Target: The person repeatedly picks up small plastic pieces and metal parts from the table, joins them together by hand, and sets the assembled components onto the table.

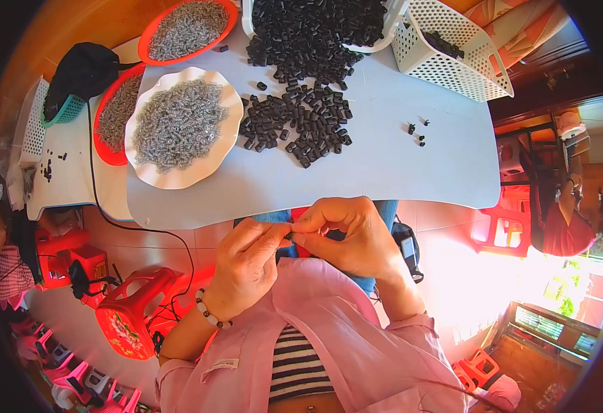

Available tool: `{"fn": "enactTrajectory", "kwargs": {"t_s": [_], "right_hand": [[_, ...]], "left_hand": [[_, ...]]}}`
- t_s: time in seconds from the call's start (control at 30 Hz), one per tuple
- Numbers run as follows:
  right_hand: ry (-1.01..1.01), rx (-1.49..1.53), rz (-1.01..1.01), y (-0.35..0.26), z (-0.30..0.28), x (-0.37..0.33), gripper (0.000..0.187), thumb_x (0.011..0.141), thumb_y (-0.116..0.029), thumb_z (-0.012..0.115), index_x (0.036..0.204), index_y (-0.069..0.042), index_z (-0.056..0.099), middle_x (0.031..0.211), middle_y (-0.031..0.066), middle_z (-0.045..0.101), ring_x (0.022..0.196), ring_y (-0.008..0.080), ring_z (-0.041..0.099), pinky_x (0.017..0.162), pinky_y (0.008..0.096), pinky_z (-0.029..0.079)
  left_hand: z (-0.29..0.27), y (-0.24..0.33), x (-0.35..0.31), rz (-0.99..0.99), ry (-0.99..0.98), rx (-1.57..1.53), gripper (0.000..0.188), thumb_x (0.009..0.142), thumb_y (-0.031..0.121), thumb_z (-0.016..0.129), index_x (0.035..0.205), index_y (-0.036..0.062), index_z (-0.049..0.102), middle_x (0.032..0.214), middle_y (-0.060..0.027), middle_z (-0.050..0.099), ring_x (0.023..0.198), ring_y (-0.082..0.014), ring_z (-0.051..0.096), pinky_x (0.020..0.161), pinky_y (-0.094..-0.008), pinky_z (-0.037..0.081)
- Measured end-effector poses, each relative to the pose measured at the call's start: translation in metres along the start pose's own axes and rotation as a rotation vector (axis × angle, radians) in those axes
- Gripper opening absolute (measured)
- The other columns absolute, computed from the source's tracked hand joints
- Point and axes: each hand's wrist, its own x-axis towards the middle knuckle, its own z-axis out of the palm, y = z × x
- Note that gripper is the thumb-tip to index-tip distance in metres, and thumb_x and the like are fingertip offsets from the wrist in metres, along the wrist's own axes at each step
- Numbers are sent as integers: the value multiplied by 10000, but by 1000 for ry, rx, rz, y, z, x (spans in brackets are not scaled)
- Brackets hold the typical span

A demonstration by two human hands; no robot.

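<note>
My left hand (246,261), with a beaded bracelet at the wrist, and my right hand (349,237) meet in front of my chest, just off the table's near edge. Both are closed in a pinch, fingertips touching, around a small black piece (289,235) that mostly hides behind the fingers. Beyond them on the table lies a loose heap of short black plastic cylinders (308,124). A white scalloped plate (167,180) to its left holds many small metal springs (181,124). Several small black pieces (417,129) lie apart on the right side.
Two red trays (230,24) of springs stand at the far left. A white bin (391,34) spills black cylinders, with a perforated white basket (477,72) beside it. A black cable (95,186) hangs past the table's left side to a red stool (133,310). Other people sit at both sides.
</note>
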Motion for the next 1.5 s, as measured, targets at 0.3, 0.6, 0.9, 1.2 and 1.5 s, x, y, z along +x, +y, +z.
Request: {"fn": "enactTrajectory", "kwargs": {"t_s": [0.3,0.6,0.9,1.2,1.5], "right_hand": [[-229,420,136,11,-14,9,268,798,74,753,1054,45,679,1042,105,692,917,149,667,826,290,560],[-418,483,129,4,-16,0,450,778,183,665,1199,24,674,1106,124,715,962,133,674,847,259,548],[-303,517,213,-1,-4,-14,413,764,205,658,1152,64,682,1078,161,717,955,160,686,859,271,563],[-357,603,191,15,-6,-7,431,790,164,684,1209,69,647,1115,160,700,991,186,680,901,307,559],[-376,684,165,29,-6,-2,410,803,99,719,1207,57,656,1122,134,703,1025,171,665,915,290,532]], "left_hand": [[-11,9,1,76,-104,7,455,660,-168,635,1096,-39,645,901,-86,619,750,-240,610,608,-340,527],[-17,24,3,202,-158,-30,386,698,-115,683,1081,-64,664,861,-87,581,679,-221,549,597,-318,487],[-20,32,-2,194,-153,1,373,688,-112,687,1057,-62,665,836,-83,559,663,-206,534,574,-305,476],[-19,25,-4,126,-192,-7,417,682,-138,649,1091,-56,644,859,-80,553,687,-218,545,600,-315,498],[-17,19,-4,86,-214,-109,523,711,-120,700,1223,-39,634,890,-65,555,699,-189,539,580,-309,501]]}}
